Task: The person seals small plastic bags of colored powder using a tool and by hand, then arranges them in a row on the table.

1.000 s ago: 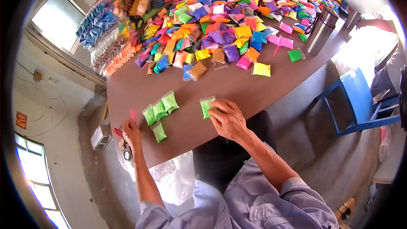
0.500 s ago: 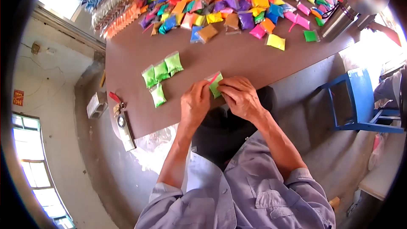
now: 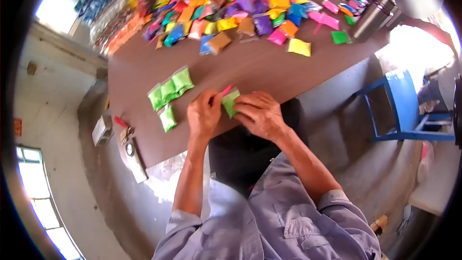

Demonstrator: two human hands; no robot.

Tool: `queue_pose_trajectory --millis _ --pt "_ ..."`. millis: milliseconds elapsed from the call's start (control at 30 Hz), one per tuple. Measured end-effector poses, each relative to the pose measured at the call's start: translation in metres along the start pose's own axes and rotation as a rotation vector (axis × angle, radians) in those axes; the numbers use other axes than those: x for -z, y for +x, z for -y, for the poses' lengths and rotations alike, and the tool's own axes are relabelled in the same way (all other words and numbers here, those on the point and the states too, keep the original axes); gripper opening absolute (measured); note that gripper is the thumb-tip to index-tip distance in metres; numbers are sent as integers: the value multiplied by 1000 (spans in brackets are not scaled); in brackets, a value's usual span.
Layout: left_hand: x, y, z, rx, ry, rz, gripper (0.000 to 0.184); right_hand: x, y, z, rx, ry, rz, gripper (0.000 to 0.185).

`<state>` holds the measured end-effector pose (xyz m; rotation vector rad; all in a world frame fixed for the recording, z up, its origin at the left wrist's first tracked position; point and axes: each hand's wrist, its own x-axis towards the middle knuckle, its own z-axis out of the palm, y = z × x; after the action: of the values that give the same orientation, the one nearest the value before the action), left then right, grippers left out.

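A small clear packet with light green contents is pinched at its right side by my right hand, above the near part of the table. My left hand is closed, and a thin pink strip sticks out from its fingertips at the packet's upper left corner. Whether the strip touches the packet is hard to tell. To the left lie more green packets: a joined row and one single green packet just below it.
A large heap of colourful packets covers the far side of the brown table. A steel flask stands at the right. Keys and a pale long object lie at the left edge. A blue chair stands right.
The pink strip, which lay across the green packet, now sits at its upper left by my left fingertips. My left hand has drawn slightly away from the packet. The whole view has shifted.
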<state>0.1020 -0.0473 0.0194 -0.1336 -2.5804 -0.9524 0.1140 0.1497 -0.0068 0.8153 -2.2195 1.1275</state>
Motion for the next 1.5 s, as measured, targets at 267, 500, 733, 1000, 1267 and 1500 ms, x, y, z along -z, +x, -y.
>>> queue_pose_trajectory --millis 267,500,733,1000,1267,1500 --pt "-6 9 -19 -136 -30 131 15 10 -1 1 13 58 -39 23" --pt "2 13 -7 -107 59 117 17 12 -2 5 -10 75 -52 24" --pt "13 -19 -6 -56 32 92 17 8 -4 4 -15 88 -82 21" --pt "16 -19 -12 -10 1 39 13 5 -7 5 -22 78 -87 21" --pt "2 -3 -2 -122 42 75 11 5 -6 5 -13 85 -82 22" --pt "7 -3 -29 -140 46 169 11 4 -7 5 -46 86 -80 24"
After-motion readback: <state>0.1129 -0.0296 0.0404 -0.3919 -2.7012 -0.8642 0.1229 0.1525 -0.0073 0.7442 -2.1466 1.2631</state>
